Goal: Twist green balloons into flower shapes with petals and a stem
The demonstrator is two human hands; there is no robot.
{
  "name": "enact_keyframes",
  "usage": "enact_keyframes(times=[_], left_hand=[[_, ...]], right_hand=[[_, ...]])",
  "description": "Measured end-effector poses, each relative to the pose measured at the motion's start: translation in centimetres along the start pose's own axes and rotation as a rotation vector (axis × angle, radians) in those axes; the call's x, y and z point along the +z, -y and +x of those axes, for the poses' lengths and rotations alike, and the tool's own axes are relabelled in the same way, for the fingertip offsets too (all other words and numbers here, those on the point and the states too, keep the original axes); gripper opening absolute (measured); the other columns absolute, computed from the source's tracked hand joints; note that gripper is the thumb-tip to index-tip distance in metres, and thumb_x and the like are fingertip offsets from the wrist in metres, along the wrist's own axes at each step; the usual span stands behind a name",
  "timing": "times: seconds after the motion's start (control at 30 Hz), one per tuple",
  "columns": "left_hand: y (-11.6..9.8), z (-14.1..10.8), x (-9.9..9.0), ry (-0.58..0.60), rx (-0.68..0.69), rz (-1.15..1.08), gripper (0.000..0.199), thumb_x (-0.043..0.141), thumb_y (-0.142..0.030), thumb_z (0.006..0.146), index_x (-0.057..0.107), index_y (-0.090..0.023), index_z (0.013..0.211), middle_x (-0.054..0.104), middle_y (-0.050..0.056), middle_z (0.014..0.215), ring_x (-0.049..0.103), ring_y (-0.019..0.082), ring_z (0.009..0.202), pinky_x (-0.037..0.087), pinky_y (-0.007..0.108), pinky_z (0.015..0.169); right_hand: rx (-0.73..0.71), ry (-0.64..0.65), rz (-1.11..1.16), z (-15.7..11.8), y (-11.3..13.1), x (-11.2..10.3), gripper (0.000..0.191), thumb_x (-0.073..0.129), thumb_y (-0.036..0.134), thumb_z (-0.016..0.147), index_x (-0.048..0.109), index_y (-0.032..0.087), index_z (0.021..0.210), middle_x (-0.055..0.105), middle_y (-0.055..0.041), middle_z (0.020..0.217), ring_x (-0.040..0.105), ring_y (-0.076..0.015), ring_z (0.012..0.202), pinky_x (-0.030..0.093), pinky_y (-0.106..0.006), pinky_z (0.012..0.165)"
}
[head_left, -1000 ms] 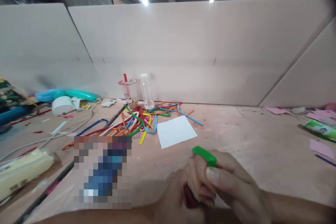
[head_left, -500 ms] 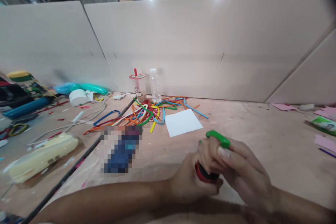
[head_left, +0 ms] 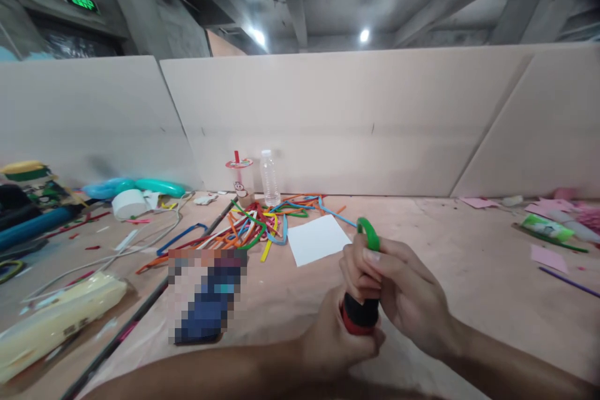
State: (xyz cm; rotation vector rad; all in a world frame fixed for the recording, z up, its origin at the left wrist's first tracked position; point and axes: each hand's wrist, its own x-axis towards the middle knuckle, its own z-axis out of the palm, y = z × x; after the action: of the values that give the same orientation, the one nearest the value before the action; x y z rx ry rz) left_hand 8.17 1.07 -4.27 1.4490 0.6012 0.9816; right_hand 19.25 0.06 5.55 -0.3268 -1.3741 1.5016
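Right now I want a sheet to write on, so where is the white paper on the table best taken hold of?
Take the white paper by its near right corner, coming from the right. It lies flat on the table, so a corner must be lifted first. Its left edge sits close to the pile of coloured strips, while the right side has bare table beside it.

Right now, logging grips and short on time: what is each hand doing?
Left hand: closed around the red-and-black pump.
Right hand: closed, pinching the green balloon at the pump's top.
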Motion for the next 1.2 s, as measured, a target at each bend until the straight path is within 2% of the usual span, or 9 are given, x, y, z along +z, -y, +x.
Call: enact_keyframes(times=[0.17,0.33,0.43,0.53,0.67,0.83,1.0,1.1,1.2], left_hand=[[0.0,0.1,-0.2,0.091,0.008,0.015,0.022,0.071,-0.016,0.062,0.05,-0.015,0.067,0.047,-0.003,0.064,0.039,0.007,0.06,0.029,0.023,0.055],[0.0,0.0,-0.2,0.103,0.026,0.008,0.023,0.073,-0.017,0.065,0.052,-0.015,0.074,0.05,-0.003,0.068,0.041,0.008,0.062,0.032,0.023,0.058],[0.0,0.0,-0.2,0.107,0.002,-0.027,0.023,0.073,-0.019,0.065,0.051,-0.015,0.072,0.048,-0.004,0.066,0.04,0.007,0.062,0.032,0.023,0.058],[0.2,0.1,-0.2,0.107,-0.02,-0.041,0.024,0.073,-0.018,0.065,0.051,-0.015,0.073,0.047,-0.003,0.068,0.04,0.008,0.064,0.032,0.023,0.059],[0.4,0.6,-0.1,0.127,0.017,-0.01,0.032,0.079,-0.02,0.061,0.057,-0.014,0.084,0.055,0.0,0.081,0.046,0.012,0.074,0.036,0.024,0.064],[-0.4,0.6,-0.4,0.211,-0.023,-0.007,0.031,0.079,-0.027,0.062,0.053,-0.015,0.072,0.049,-0.003,0.067,0.041,0.008,0.062,0.032,0.022,0.056],[-1.1,0.1,-0.4,0.235,-0.023,0.022,0.027,0.076,-0.028,0.066,0.054,-0.015,0.074,0.049,-0.004,0.062,0.04,0.006,0.056,0.031,0.021,0.052],[-0.5,0.0,-0.2,0.196,-0.084,-0.023,0.028,0.077,-0.028,0.065,0.053,-0.015,0.073,0.047,-0.005,0.06,0.038,0.005,0.051,0.029,0.02,0.048],[0.3,0.2,-0.1,0.188,-0.094,-0.062,0.028,0.076,-0.026,0.066,0.052,-0.016,0.074,0.046,-0.005,0.06,0.038,0.006,0.051,0.03,0.021,0.049]], right_hand=[[0.004,0.013,0.004,1.4,3.8,1.3,0.034,0.059,0.032,0.091,0.041,0.021,0.064,0.028,0.0054,0.059,0.026,-0.0105,0.052,0.019,-0.029,0.048],[-0.045,-0.006,-0.063,2.3,7.4,2.4,0.037,0.057,0.03,0.092,0.039,0.022,0.061,0.027,0.0043,0.059,0.027,-0.012,0.052,0.022,-0.031,0.048],[-0.032,0.019,-0.144,1.6,6.0,1.7,0.035,0.056,0.034,0.095,0.043,0.022,0.065,0.031,0.004,0.06,0.029,-0.0125,0.054,0.024,-0.031,0.05],[0.08,0.024,-0.255,-0.2,2.5,0.2,0.037,0.051,0.04,0.098,0.043,0.021,0.068,0.037,0.003,0.063,0.033,-0.0128,0.058,0.027,-0.031,0.054],[0.079,-0.069,-0.305,-2.0,-0.6,-1.0,0.036,0.049,0.04,0.1,0.045,0.021,0.07,0.037,0.0031,0.066,0.034,-0.0132,0.061,0.03,-0.031,0.058],[0.002,-0.039,-0.189,-0.4,2.5,1.0,0.036,0.053,0.033,0.095,0.041,0.022,0.063,0.031,0.0046,0.06,0.026,-0.012,0.053,0.021,-0.031,0.05],[-0.088,-0.014,-0.133,1.0,6.8,2.9,0.031,0.059,0.031,0.093,0.048,0.024,0.065,0.03,0.0044,0.058,0.028,-0.0134,0.051,0.024,-0.033,0.048],[-0.075,-0.015,-0.187,0.3,5.6,1.9,0.033,0.057,0.033,0.095,0.046,0.023,0.065,0.032,0.0041,0.059,0.03,-0.0138,0.052,0.025,-0.033,0.05],[0.004,-0.017,-0.267,-0.9,2.2,0.2,0.038,0.052,0.035,0.098,0.042,0.022,0.064,0.033,0.0043,0.06,0.03,-0.0127,0.054,0.025,-0.032,0.051]])
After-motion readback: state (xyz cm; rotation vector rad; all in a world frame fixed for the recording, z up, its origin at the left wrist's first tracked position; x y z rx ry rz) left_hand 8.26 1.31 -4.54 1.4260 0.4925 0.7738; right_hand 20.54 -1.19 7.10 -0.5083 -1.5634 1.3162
